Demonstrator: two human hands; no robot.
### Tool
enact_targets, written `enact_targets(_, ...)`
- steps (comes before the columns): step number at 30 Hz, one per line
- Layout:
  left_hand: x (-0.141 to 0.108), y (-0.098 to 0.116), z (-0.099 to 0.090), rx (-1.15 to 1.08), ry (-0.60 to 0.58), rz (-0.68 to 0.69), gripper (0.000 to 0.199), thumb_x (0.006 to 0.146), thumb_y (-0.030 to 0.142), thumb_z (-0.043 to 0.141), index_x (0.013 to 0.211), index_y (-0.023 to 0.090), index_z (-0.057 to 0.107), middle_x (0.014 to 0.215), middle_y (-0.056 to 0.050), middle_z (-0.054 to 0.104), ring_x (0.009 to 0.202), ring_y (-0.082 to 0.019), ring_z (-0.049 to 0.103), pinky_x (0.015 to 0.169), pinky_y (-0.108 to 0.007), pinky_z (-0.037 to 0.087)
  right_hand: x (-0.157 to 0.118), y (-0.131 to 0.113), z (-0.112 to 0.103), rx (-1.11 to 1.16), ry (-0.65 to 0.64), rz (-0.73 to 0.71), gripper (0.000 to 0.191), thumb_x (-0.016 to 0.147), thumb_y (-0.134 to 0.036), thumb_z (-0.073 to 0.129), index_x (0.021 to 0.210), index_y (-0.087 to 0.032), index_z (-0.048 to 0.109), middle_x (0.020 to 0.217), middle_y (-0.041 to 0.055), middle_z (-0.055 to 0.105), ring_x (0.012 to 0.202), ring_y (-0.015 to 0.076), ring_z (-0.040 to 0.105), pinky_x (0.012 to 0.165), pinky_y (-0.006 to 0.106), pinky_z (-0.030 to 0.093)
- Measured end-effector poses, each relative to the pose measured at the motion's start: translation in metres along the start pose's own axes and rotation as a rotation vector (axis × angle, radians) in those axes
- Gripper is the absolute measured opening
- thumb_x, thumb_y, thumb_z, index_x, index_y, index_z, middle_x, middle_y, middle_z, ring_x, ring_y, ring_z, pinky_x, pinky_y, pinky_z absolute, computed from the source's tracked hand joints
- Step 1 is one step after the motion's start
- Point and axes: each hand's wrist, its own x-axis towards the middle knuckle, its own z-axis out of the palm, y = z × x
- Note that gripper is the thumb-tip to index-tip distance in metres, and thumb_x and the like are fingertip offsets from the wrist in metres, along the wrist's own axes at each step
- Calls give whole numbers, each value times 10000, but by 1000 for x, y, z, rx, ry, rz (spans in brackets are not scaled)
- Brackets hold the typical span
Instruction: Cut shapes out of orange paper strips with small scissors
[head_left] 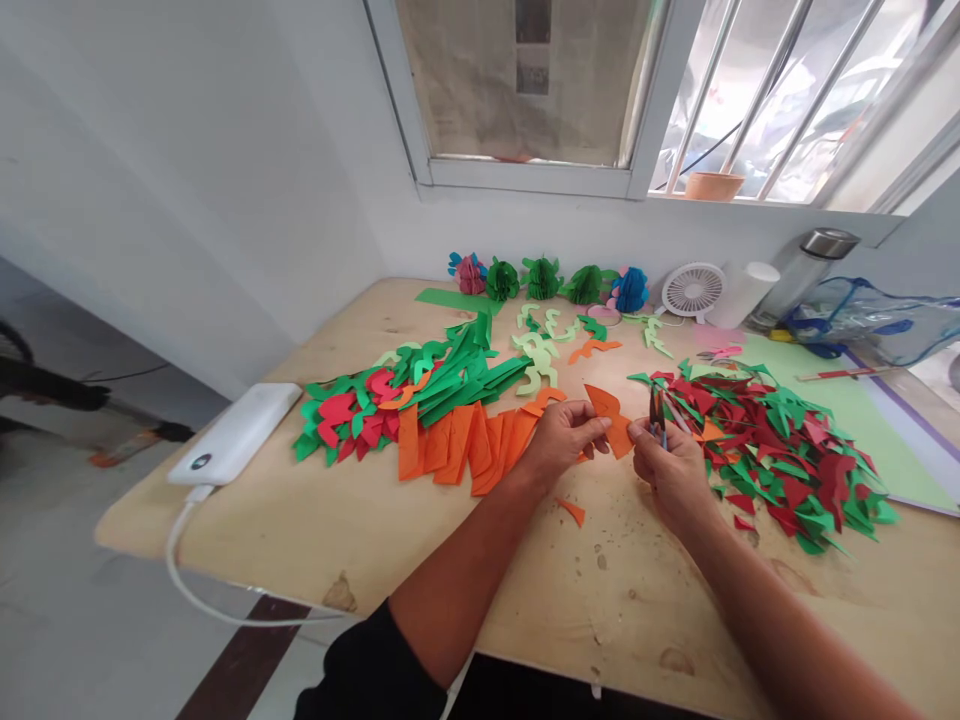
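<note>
My left hand [571,435] pinches the left edge of an orange paper piece [613,420], partly cut to a curved outline. On the right, my right hand [670,458] holds small scissors [658,408], blades pointing up, while its fingertips touch the paper's right edge. A row of orange paper strips [465,445] lies left of my left hand, with green strips [457,380] behind it. An orange scrap [571,511] rests on the table below the held piece. Beside my right hand spreads a heap of red and green scraps [795,450].
On the wooden table [330,530] are a white power bank [236,435] with a cable at the left, red and green cut shapes [352,410], and paper figures [541,278] along the wall. A small fan [694,291] and a bottle [806,275] stand at the back right.
</note>
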Motion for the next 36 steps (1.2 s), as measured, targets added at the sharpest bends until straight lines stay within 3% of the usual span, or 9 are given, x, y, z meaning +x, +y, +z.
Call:
enact_targets(5,-3,1,2,-55,21,-31,278,659,357,693,590,157,512,521,-5,612,454,-76,529,472,-205,358,-2,-1,1,-7,-19,51,361,697,-461,736,693,-165,530,452,-102,290,396,29,208,376,195,133)
enact_targets(16,-4,-2,3,-158,-11,-133,322,625,418,726,616,134,577,578,-26,614,503,-82,541,505,-216,387,2,6,-7,-108,28,-21,347,729,-468,710,707,-177,523,462,-95,311,392,42,249,371,197,177)
enact_targets(27,-2,-4,0,-158,-24,-125,310,648,422,703,636,140,574,586,-29,630,500,-79,538,520,-214,405,2,0,-3,-61,12,-19,349,707,-459,724,708,-183,511,483,-100,299,392,43,225,364,199,168)
enact_targets(36,-3,2,5,-53,53,-67,268,674,375,672,585,152,553,581,-30,630,483,-80,536,460,-203,371,3,2,-6,-76,25,-20,343,714,-454,721,691,-188,505,478,-94,296,404,49,219,366,202,163)
